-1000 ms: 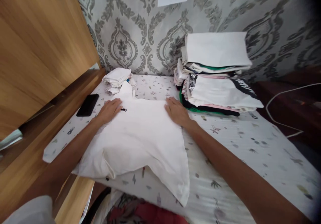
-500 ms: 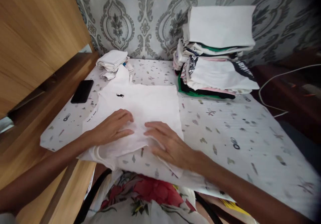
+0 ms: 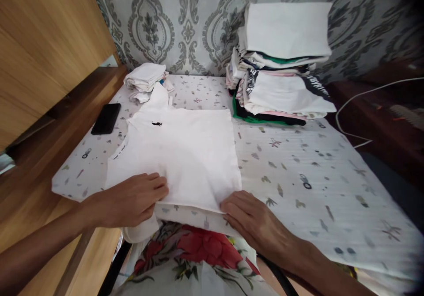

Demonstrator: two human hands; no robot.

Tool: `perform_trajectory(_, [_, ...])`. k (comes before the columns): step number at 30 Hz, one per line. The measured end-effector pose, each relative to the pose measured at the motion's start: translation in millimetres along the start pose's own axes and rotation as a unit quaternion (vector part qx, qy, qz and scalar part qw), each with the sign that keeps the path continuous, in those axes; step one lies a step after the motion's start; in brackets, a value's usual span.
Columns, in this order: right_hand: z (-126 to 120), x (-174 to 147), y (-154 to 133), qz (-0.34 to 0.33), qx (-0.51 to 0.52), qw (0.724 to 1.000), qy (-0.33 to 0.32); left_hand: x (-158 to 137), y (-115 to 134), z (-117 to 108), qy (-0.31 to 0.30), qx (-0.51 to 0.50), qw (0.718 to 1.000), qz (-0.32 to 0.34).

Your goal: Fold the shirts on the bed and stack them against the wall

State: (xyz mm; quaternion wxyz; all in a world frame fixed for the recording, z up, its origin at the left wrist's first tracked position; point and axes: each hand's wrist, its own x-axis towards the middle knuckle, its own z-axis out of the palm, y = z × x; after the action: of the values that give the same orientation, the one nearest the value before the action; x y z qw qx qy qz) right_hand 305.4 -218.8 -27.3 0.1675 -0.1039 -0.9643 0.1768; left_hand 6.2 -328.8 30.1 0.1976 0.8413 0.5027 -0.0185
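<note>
- The shirt is spread on the printed sheet, directly in front of the body, with most of its cloth lying beyond the fingertips.
- Its neck-to-hem axis is laid crosswise: the neckline is turned to the left, the hem to the right. One sleeve is pointed away, toward the small pile; by the left wrist, a flap of white cloth is hung over the near edge of the sheet.
- The near side of the shirt is met by both hands, so neither is nearer to it.
- The left hand is placed toward the neck end; its fingers are held together, curled and closed on the cloth, the grip underneath being partly hidden.
- The right hand is set at the near hem corner, its fingers bunched and clamped on that edge, where the cloth is slightly puckered.
- Between the hands, a stretch of near edge is left uncovered.
- The phone is left beyond the neckline, apart from the shirt; the tall stack is kept beyond the hem, at the far right.
</note>
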Motion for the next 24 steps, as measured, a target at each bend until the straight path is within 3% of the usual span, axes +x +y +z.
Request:
perform_trajectory(3, [-14,3,0,0.011,-0.003,0.998,-0.059,1,-6,-10,-0.014,-0.049,0.999,0.002])
perform_trajectory(6, [-26,16,-2,0.002,0.066,0.992,-0.103,10,-18,-11,0.003,-0.117,0.993,0.000])
perform_trajectory(8, [-26,29,-3,0.009,0.101,0.991,-0.083,19,-29,-3,0.080,-0.100,0.991,-0.037])
perform_trajectory(11, [-10,48,3,0.021,0.058,0.998,-0.001,36,-46,18,0.171,-0.001,0.982,-0.081])
perform_trajectory(13, [7,57,13,0.022,-0.006,1.000,0.015,43,-55,31,0.145,0.043,0.985,-0.078])
perform_trajectory(17, [32,59,38,0.011,-0.087,0.996,-0.017,46,-60,40,0.084,0.072,0.992,-0.059])
perform_trajectory(21, [34,50,67,0.043,-0.123,0.991,0.000,43,-63,37,0.086,0.065,0.994,-0.037])
perform_trajectory(24, [27,48,94,0.090,-0.159,0.983,0.019,47,-78,36,0.096,0.064,0.992,-0.058])
